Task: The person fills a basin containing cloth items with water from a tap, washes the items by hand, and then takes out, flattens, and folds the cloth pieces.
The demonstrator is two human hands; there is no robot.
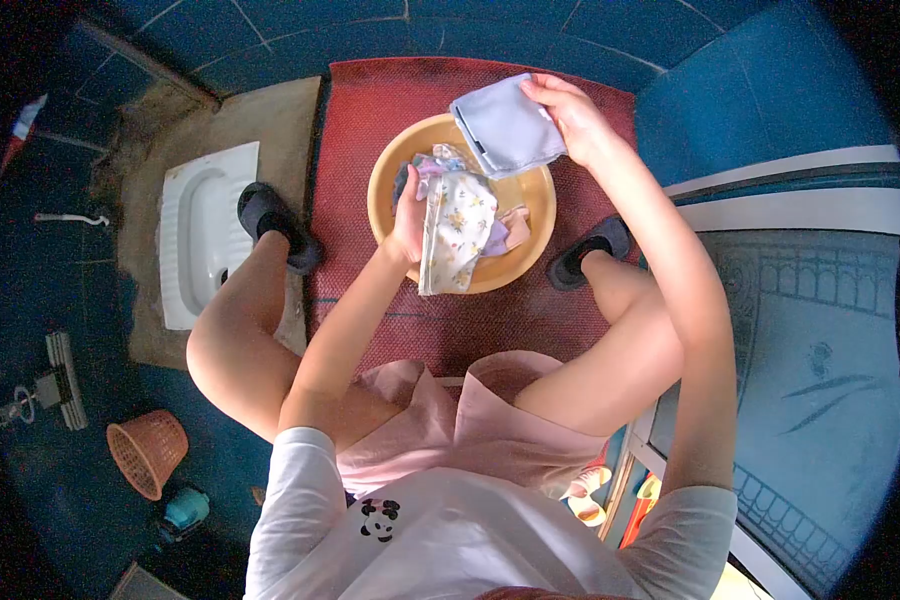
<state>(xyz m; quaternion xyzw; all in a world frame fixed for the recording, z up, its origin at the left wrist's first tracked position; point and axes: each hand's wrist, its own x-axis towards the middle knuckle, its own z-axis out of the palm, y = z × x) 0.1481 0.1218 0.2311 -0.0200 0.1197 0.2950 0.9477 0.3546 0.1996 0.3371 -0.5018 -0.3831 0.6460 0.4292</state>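
Note:
My right hand grips a folded light-blue cloth by its right side, holding it above the far right rim of a yellow plastic basin. Fingers and thumb of my left hand close on a white floral cloth, which hangs over the basin's left and near part. Under and beside it, the basin holds more crumpled fabric: a lilac piece, a peach piece and several mixed-colour pieces at the far side. The floral cloth hides part of this pile.
The basin stands on a red textured mat between my slippered feet. A white squat toilet is at left, with an orange basket nearer. A glass door in a white frame borders the right; blue tiled walls surround.

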